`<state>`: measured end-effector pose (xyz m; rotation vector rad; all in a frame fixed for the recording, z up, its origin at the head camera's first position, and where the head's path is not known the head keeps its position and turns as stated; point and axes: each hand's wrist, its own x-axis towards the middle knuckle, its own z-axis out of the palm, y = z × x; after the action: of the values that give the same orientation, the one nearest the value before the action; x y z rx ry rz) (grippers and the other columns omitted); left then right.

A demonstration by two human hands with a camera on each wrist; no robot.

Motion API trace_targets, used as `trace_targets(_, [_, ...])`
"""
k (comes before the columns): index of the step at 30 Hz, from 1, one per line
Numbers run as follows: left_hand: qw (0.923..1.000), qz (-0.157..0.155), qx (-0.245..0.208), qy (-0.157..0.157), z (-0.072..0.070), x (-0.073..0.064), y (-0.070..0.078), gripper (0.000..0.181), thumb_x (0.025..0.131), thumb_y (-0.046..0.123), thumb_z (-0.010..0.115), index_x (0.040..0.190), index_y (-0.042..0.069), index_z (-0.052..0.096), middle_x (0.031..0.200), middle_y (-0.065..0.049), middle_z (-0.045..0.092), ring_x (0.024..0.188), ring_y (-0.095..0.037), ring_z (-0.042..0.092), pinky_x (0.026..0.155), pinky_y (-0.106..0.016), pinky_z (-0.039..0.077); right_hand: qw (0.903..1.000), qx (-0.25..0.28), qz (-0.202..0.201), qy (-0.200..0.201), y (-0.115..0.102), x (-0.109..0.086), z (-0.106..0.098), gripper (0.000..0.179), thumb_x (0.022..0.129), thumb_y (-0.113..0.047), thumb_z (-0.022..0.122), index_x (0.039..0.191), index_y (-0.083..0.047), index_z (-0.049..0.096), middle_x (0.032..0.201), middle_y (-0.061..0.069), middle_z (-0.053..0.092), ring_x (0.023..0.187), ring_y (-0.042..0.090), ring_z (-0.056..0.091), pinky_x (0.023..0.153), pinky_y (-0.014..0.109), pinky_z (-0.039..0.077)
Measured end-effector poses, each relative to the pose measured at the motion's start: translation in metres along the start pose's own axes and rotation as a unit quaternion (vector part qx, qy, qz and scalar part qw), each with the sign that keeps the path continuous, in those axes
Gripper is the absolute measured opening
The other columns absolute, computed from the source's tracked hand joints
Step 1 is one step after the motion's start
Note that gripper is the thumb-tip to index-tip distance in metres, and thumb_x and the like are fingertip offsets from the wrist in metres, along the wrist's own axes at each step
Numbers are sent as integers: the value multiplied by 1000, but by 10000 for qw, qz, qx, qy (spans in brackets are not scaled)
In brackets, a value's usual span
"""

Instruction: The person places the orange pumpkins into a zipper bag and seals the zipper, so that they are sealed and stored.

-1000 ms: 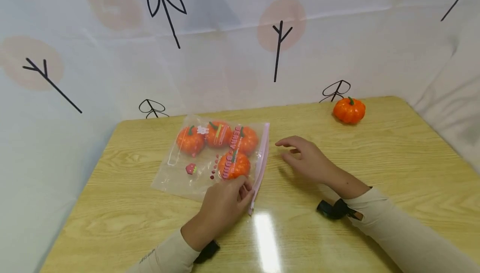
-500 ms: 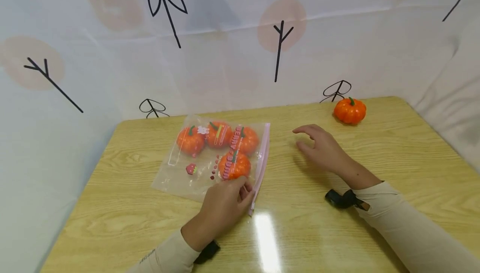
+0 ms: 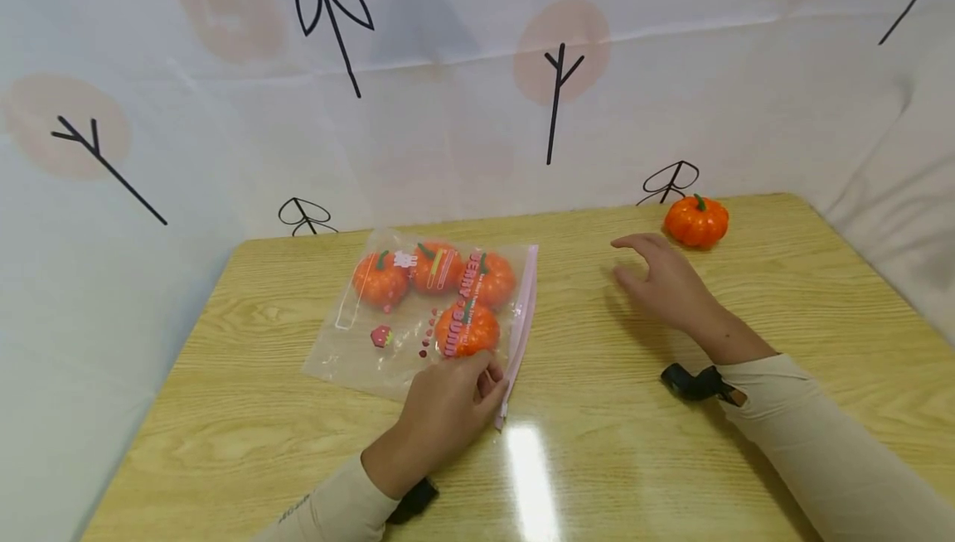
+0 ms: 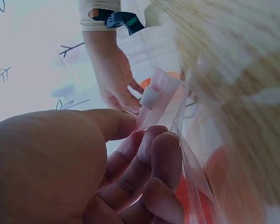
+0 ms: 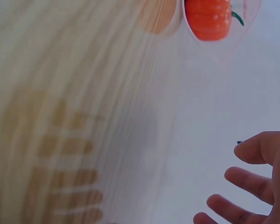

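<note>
Right hand (image 3: 667, 285) has neared the loose pumpkin (image 3: 696, 223), fingers (image 5: 250, 182) parted, empty; left fingers (image 4: 167, 156) pinch the bag (image 3: 410, 318).

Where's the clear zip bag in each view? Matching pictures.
Head: the zip bag lies left of centre on the table.
Left wrist: centre to lower right, pinched by the left hand, slider showing.
Right wrist: top edge, right of centre, a pumpkin inside it.
Shared landmark: the right hand, in all three.
</note>
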<state>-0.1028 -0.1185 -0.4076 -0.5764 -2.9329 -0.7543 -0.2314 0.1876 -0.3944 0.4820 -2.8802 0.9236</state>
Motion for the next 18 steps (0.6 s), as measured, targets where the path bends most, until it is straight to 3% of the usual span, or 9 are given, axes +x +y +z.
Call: trace_targets(18, [10000,82,4,47,1,-1,-1,13,93,32,69,86,22,64,65,17,52,56,3,44,49,-16,36,9967,-61,674,442,27,5,-17,57,97,-20,58,146,2,41,148,37,36,138,59,27,105,74,27])
